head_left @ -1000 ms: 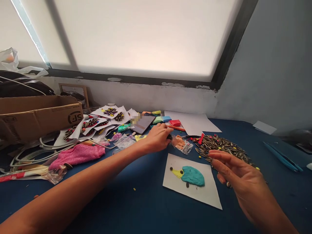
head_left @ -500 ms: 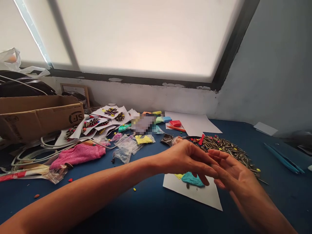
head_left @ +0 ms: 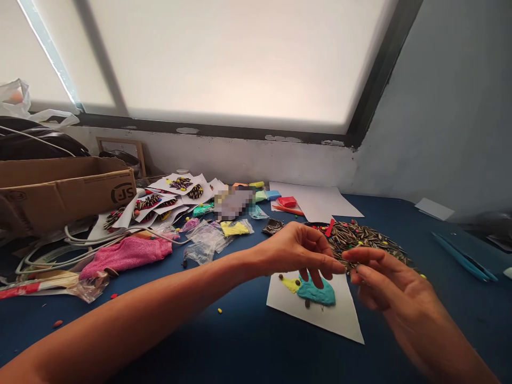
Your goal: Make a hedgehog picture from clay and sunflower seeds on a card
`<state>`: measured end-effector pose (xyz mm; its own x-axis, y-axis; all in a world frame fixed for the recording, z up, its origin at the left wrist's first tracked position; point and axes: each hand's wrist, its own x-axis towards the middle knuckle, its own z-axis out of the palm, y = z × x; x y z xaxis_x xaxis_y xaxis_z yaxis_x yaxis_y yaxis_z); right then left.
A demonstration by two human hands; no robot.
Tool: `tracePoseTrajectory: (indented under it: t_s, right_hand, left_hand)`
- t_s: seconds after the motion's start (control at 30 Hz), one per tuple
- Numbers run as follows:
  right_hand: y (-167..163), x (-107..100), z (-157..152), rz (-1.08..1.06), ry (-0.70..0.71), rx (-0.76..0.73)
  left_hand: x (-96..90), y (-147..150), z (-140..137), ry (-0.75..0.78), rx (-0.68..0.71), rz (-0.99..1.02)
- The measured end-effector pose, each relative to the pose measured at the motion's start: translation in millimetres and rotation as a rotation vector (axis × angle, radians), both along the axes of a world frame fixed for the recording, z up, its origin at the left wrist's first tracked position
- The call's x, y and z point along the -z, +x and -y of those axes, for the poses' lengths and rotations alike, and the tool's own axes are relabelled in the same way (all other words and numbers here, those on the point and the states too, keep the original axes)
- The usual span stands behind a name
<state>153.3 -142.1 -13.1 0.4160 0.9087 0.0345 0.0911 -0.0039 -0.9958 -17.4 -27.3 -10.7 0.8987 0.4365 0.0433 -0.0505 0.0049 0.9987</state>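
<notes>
I was seated at a dark blue surface (head_left: 240,341) below a large bright window. My left hand (head_left: 298,250) reached in from the left and hovered just above a white sheet of paper (head_left: 340,317), its fingers (head_left: 326,266) curled downward and drawn together toward the thumb. Whether they pinched anything, I could not tell. My right hand (head_left: 384,282) came in from the lower right, blurred, palm partly turned up, its fingers (head_left: 362,256) loosely bent and meeting the fingertips of my left hand; I could not tell whether it gripped anything either.

On the paper lay a flat clay hedgehog (head_left: 314,290), with a teal body and a yellow snout pointing left, partly hidden behind my left fingers. The paper sat near the middle of the surface, close to me. Just beyond it, far and to the right, a pile of striped sunflower seeds (head_left: 360,237) was spread out, with small colored beads scattered among them.

To the left lay a pink cloth (head_left: 126,253), white cables (head_left: 80,248) and small clear plastic bags (head_left: 208,240), one holding yellow clay (head_left: 236,228). Farther back, a spread of small cards with finished seed hedgehogs (head_left: 176,194) rested beside an open cardboard box (head_left: 64,186). Blocks of colored clay (head_left: 286,201) and a blank white sheet (head_left: 316,202) lay against the far wall. A blue tool (head_left: 464,257) lay at the far right.
</notes>
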Motion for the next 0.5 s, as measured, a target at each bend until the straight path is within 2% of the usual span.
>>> tracePoseTrajectory:
  t_s: [0.23,0.4,0.5]
  right_hand:
    - [11,12,2,0.122,0.042,-0.14]
    - [15,14,2,0.367,0.094,-0.095]
    - [8,14,4,0.481,0.226,-0.043]
  left_hand:
    - [3.7,-2,0,-0.065,0.064,0.034]
    - [3.5,-1,3,-0.061,0.063,0.016]
    - [2.9,1,5,-0.101,0.019,0.01]
